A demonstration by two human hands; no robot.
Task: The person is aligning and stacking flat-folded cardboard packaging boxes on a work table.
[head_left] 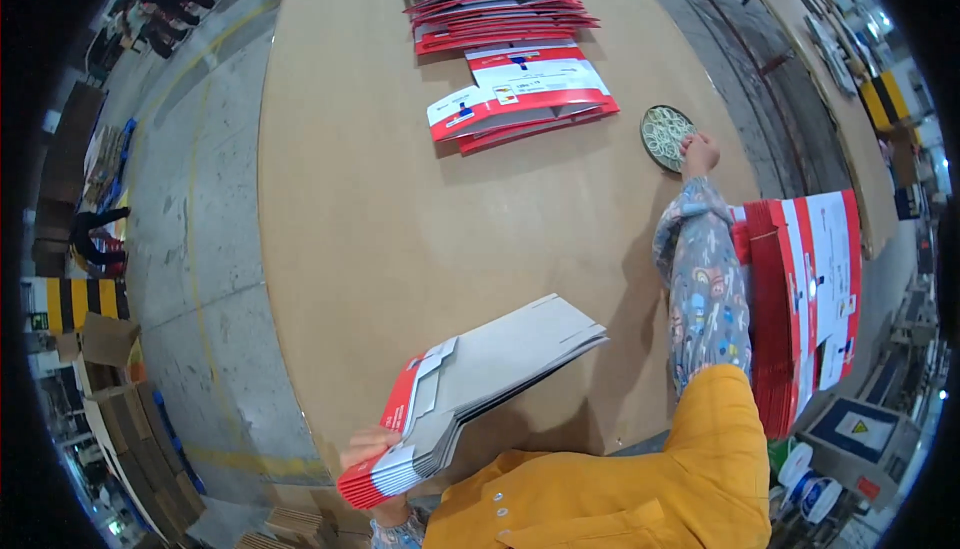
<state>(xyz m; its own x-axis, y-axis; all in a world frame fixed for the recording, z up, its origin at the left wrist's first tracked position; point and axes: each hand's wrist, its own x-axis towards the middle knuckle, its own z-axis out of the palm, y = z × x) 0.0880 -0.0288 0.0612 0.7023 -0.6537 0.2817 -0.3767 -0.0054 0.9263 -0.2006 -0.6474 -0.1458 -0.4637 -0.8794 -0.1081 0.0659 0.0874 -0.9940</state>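
Observation:
Near the table's front edge my left hand (372, 445) is closed around one end of a bundle of flat folded cardboard cartons (515, 349). Their plain grey side faces up, and red and white printed edges show at the gripped end. My right arm stretches forward to a round dark-rimmed dish (648, 149) at the table's right side. Pale rubber bands (664, 131) fill that dish. The fingers of my right hand (701, 155) are pinched together on the bands at the dish's right edge; how many they grip is too small to tell.
Stacked red and white cartons (530, 84) lie along the far part of the brown table (400, 219). Another tall stack of red and white cartons (800, 299) stands right of my arm. Beyond the right edge is a second long table (840, 119). Brown cardboard (300, 524) lies below, front left.

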